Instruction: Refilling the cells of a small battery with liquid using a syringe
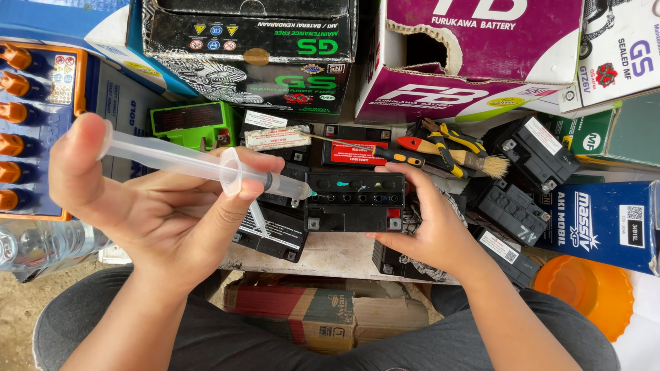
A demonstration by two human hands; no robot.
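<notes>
My left hand [161,213] holds a clear plastic syringe [199,163], thumb on the pulled-out plunger, with the nozzle at the left end of a small black battery [354,200]. The battery lies flat on a pale board [323,255], showing a row of filler holes and a smear of green on top. My right hand [430,223] grips that battery at its right side, fingers over the top edge and thumb below.
Several black batteries [529,151] crowd around. Pliers [447,141], a screwdriver, and a brush [481,163] lie behind. Battery cartons [474,62] line the back. A blue carton [608,223] and orange bowl [584,288] sit right, a plastic bottle [41,244] left.
</notes>
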